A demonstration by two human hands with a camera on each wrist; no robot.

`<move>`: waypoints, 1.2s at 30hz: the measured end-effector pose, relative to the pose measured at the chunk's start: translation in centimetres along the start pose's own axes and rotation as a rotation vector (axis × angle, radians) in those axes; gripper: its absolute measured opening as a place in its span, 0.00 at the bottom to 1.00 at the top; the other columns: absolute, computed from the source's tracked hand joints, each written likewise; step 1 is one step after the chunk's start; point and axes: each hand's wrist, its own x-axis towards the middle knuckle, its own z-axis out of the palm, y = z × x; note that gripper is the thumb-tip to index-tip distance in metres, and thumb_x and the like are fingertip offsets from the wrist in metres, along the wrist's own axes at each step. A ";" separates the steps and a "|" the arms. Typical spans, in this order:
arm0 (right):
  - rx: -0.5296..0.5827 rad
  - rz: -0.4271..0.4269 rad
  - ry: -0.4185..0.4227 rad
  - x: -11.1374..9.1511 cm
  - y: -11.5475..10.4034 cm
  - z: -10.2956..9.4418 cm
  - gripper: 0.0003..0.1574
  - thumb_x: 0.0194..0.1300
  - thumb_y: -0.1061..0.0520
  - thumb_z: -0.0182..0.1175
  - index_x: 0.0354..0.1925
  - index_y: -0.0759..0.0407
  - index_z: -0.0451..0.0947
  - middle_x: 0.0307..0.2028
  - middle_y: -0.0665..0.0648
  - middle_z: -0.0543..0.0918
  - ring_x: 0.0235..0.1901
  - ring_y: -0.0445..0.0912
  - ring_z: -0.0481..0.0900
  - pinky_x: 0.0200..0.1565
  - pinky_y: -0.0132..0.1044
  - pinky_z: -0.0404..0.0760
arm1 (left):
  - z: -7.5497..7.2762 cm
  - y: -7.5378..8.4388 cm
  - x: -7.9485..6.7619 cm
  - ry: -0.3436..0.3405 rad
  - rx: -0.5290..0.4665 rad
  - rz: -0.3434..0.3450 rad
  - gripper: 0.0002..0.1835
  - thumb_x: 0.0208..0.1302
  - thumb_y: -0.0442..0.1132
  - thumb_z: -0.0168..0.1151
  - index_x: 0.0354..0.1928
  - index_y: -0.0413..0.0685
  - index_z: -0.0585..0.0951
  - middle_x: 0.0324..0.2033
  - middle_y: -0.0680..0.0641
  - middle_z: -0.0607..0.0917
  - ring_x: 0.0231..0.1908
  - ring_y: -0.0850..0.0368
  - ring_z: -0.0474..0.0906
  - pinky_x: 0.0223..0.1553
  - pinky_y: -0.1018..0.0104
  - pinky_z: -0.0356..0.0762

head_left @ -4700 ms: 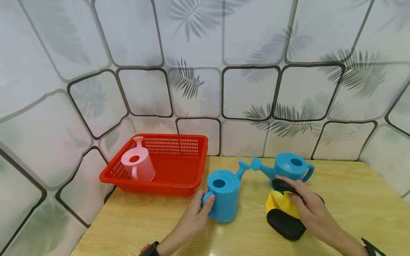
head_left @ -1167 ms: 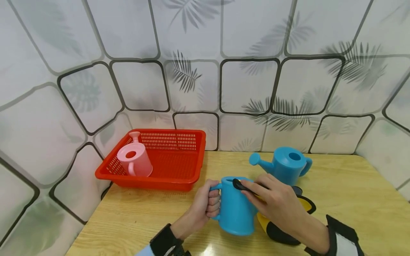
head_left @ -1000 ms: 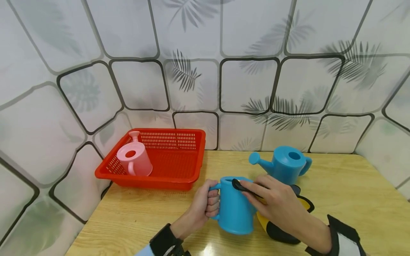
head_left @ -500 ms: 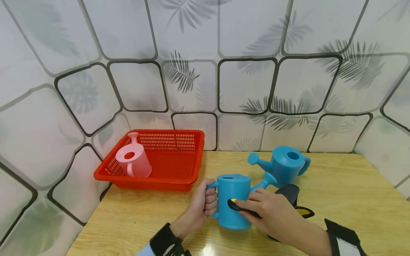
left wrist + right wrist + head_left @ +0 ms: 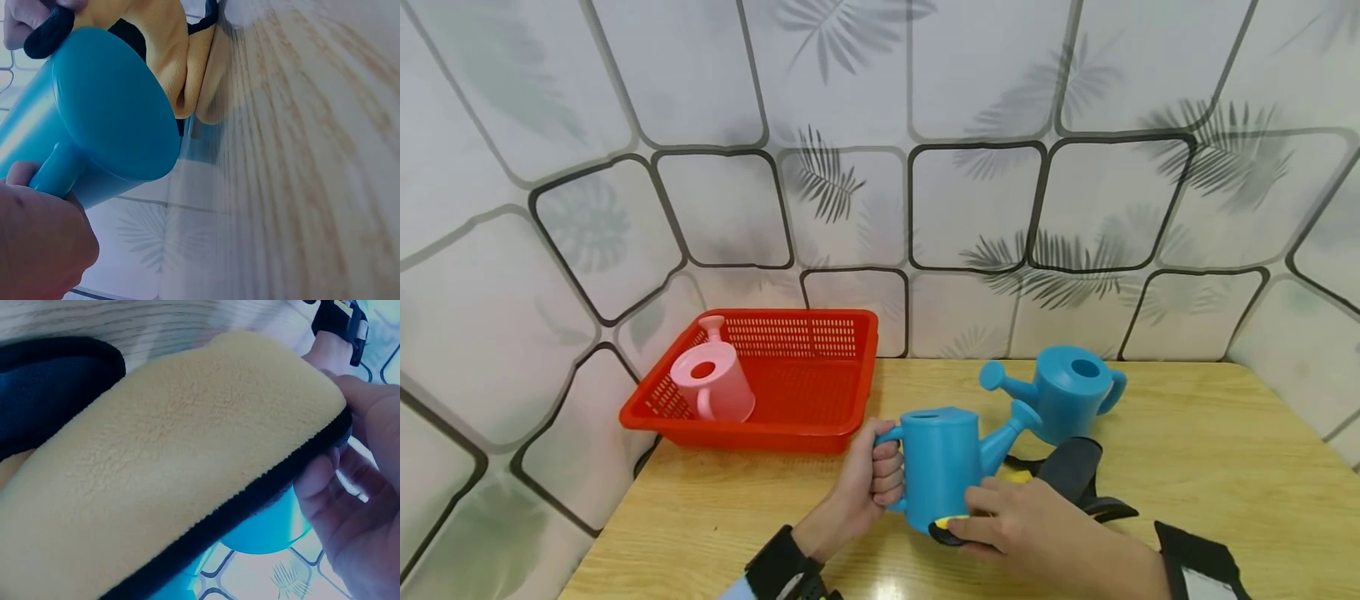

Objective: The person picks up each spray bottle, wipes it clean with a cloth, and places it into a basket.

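Observation:
My left hand (image 5: 867, 477) grips the handle of a blue watering can (image 5: 936, 467), its spout pointing right. In the left wrist view the can's round base (image 5: 119, 112) shows, held tilted just off the table. My right hand (image 5: 1033, 527) pinches the edge of a yellow fleece cleaning cloth with black trim (image 5: 1072, 468) at the lower front of the can. Much of the cloth hangs behind that hand in the head view. Up close in the right wrist view, the cloth (image 5: 169, 437) fills the middle, with thumb and fingers on its edge.
A second blue watering can (image 5: 1069, 398) stands behind the cloth at the right. To the left, a red plastic basket (image 5: 752, 435) holds a pink watering can (image 5: 724, 390). The wooden table (image 5: 1210, 442) meets a patterned covering at the back and sides.
The right hand with the cloth has moved from the second can to the held one, then down from its rim to its lower front. The held can has shifted slightly left since one second ago.

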 end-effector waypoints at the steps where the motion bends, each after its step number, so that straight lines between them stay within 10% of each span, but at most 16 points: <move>1: -0.002 -0.013 -0.012 0.0 0.0 0.0 0.10 0.57 0.51 0.69 0.40 0.47 0.85 0.23 0.44 0.71 0.23 0.35 0.68 0.23 0.15 0.72 | 0.0 0.0 0.0 -0.005 -0.001 0.001 0.25 0.68 0.52 0.47 0.11 0.58 0.58 0.06 0.59 0.58 0.07 0.65 0.52 0.09 0.77 0.52; 17: -0.038 -0.026 -0.132 0.0 -0.6 -0.6 0.15 0.53 0.55 0.72 0.41 0.50 0.81 0.25 0.45 0.70 0.25 0.36 0.65 0.20 0.16 0.66 | -0.1 -0.1 0.0 -0.036 0.023 0.007 0.26 0.68 0.52 0.45 0.11 0.57 0.58 0.05 0.58 0.59 0.06 0.65 0.54 0.09 0.77 0.53; 29: -0.160 0.011 0.063 0.5 0.0 -1.5 0.24 0.42 0.62 0.76 0.42 0.53 0.84 0.26 0.47 0.75 0.24 0.39 0.68 0.18 0.20 0.72 | 0.4 -0.3 -0.4 -0.061 0.087 -0.003 0.26 0.70 0.49 0.45 0.12 0.57 0.57 0.06 0.59 0.57 0.06 0.66 0.53 0.09 0.77 0.50; 36: -0.198 0.060 0.236 0.4 0.8 -1.7 0.12 0.59 0.55 0.68 0.42 0.56 0.85 0.24 0.50 0.73 0.22 0.40 0.69 0.15 0.23 0.74 | 0.5 -0.6 -0.5 -0.075 0.125 -0.003 0.25 0.69 0.49 0.44 0.12 0.58 0.58 0.06 0.60 0.58 0.06 0.66 0.53 0.08 0.77 0.51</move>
